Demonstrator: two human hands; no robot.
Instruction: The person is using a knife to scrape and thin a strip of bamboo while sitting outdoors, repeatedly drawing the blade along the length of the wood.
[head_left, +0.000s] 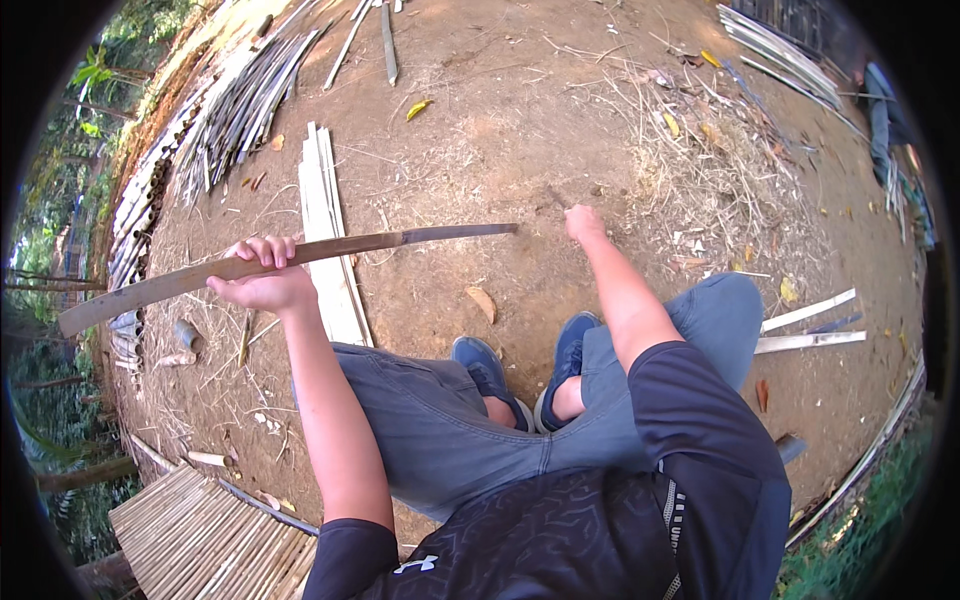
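Note:
A long brown bamboo strip [345,247] lies across the palm of my left hand [268,275], whose fingers curl over its upper edge. The strip reaches from the far left to just short of my right hand and has a node near its right end. My right hand [584,223] is closed in front of my knees, apart from the strip. From it a thin dark tool like a knife [556,197] points away to the upper left; against the brown soil its outline is hard to make out.
Pale split bamboo slats [325,220] lie beyond my left knee. A stack of darker strips [250,105] is at the far left. Shavings [710,165] are heaped at right. A bamboo slat mat [215,535] is at lower left. Another person's leg [880,120] shows at far right.

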